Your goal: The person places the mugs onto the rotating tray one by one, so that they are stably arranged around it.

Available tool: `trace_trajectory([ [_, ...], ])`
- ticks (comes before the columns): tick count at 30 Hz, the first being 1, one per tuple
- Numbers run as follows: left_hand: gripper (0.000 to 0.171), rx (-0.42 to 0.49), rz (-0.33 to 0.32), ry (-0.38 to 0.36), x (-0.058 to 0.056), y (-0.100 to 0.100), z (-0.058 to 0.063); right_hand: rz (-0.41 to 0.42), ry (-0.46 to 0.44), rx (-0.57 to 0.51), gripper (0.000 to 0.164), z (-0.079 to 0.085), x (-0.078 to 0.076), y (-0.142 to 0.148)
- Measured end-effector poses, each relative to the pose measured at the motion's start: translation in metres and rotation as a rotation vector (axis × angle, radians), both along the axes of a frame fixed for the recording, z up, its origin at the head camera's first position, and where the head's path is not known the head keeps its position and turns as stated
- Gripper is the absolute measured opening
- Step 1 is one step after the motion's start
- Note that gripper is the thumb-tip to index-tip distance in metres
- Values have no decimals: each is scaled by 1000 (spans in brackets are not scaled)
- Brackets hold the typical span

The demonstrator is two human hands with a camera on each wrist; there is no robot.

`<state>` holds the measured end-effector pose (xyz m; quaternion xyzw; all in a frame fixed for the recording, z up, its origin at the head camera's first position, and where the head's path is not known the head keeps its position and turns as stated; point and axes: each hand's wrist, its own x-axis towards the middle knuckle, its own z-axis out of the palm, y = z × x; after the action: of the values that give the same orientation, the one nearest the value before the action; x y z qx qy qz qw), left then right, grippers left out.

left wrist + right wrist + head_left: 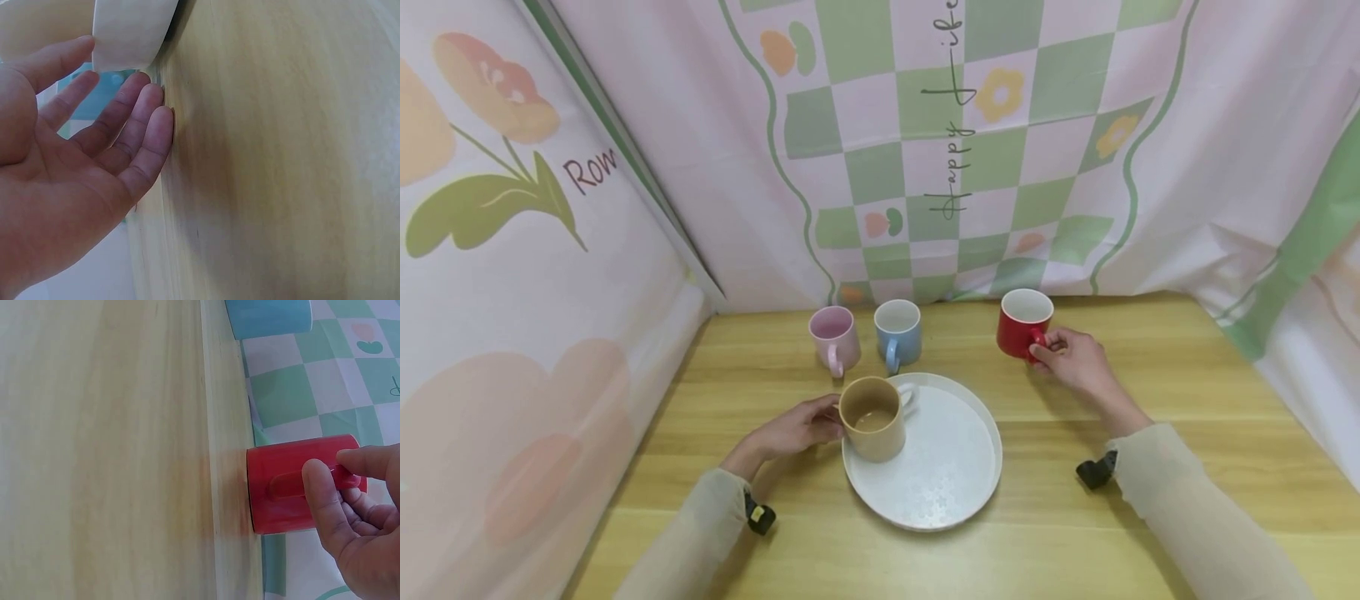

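In the head view, my right hand (1072,360) pinches the handle of a red mug (1017,335) between thumb and fingers; the mug stands upright at the back right of the table. The right wrist view shows the thumb pressed on that red handle. My left hand (801,425) is beside a tan mug (880,437), at the left edge of a round white tray (940,475). This mug stands upright on the tray, with a pale handle (910,398) showing at its right. In the left wrist view, the left hand's fingers are loosely bent, close to the tray's pale side.
A pink mug (842,343) and a light blue mug (910,343) stand side by side behind the tray, handles toward the front. A checked cloth (940,150) hangs behind the wooden table (1037,533), and a printed cloth (625,292) covers the left side.
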<state>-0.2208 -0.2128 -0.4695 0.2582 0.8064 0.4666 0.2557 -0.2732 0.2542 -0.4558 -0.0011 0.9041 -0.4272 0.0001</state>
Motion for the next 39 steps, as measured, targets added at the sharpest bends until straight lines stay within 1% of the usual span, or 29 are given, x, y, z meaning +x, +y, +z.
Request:
trace_trajectory([
  [7, 46, -14, 0, 11, 0, -1, 0, 10, 38, 18, 26, -1, 2, -1],
  [19, 45, -18, -1, 23, 0, 0, -1, 28, 52, 56, 26, 0, 4, -1],
  [27, 46, -13, 2, 18, 0, 0, 0, 61, 65, 66, 27, 7, 8, -5],
  [39, 44, -18, 7, 34, 1, -1, 1, 109, 29, 34, 30, 21, 19, -14],
])
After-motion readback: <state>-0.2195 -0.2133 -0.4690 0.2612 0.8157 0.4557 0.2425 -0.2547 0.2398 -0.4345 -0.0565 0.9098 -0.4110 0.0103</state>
